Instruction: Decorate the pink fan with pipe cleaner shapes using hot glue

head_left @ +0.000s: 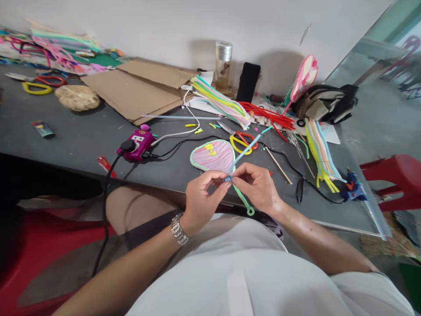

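My left hand [205, 195] and my right hand [253, 186] meet in front of me over the table's near edge, both pinching chenille stems at a twisted joint. A light blue stem [245, 153] rises from that joint, and a green stem [242, 198] hangs below it. Just above my hands is a rounded, petal-shaped pipe-cleaner piece [212, 156], pink inside with a pale green rim and a small yellow mark. A watch [179, 229] sits on my left wrist.
The grey table [79, 136] holds a magenta glue gun [138, 144], yellow-handled scissors [240, 141], several bundles of coloured stems [320, 149], cardboard sheets [138, 90], a jar [223, 66] and a bag [325, 103]. Black cords cross the table. A red chair [393, 180] stands at right.
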`<action>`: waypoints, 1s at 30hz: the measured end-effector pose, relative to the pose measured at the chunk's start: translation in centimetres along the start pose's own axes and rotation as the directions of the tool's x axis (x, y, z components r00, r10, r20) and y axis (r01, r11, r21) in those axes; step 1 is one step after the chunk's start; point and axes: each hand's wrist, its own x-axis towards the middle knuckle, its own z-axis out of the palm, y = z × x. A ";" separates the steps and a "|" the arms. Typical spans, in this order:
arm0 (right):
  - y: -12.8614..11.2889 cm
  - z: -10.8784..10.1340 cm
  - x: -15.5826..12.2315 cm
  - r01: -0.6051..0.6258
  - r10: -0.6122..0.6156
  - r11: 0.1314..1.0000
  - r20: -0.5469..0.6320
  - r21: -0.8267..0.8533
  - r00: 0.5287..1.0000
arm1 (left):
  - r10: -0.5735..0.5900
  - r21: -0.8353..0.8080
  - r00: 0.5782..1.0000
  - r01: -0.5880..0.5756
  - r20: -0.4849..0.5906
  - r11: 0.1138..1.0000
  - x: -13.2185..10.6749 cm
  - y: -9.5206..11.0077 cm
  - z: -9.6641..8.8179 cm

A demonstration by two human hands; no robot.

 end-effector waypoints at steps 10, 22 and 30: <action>-0.1 -0.7 0.9 -0.105 0.088 0.981 0.110 0.164 0.990 | -0.199 -0.163 0.976 0.211 0.090 0.964 1.0 1.1 -0.6; 0.1 -1.6 1.6 0.058 -0.083 0.992 0.220 0.115 0.972 | -0.369 -0.268 0.901 0.422 0.228 0.866 1.8 1.6 -1.1; 1.4 -0.2 0.4 0.012 -0.021 0.988 0.052 0.154 0.998 | -0.328 -0.248 0.931 0.360 0.162 0.899 1.6 1.2 -0.8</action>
